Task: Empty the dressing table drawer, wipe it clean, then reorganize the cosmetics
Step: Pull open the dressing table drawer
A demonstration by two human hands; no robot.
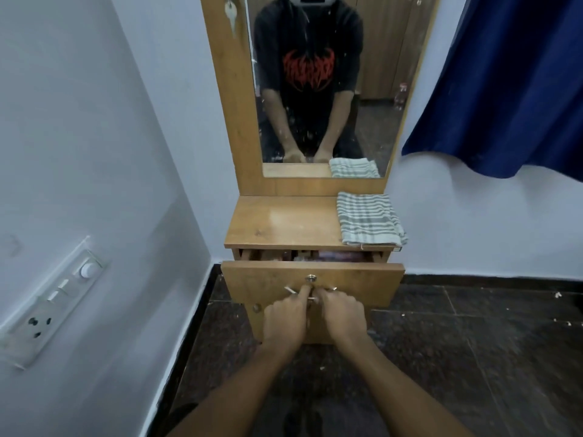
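Observation:
A wooden dressing table (280,222) stands against the wall with a tall mirror above it. Its drawer (362,282) is pulled out a little, and a narrow gap shows cosmetics (328,255) inside, mostly hidden in shadow. My left hand (285,321) and my right hand (342,313) are side by side on the drawer front, both gripping the metal drawer handle (291,291) just below the keyhole lock (311,278). A folded striped cloth (369,220) lies on the right side of the tabletop.
A white wall with a switch and socket panel (53,299) is on the left. A blue curtain (504,83) hangs at the upper right. The floor (473,357) is dark stone tile with a few scattered crumbs. Keys (230,14) hang on the mirror frame.

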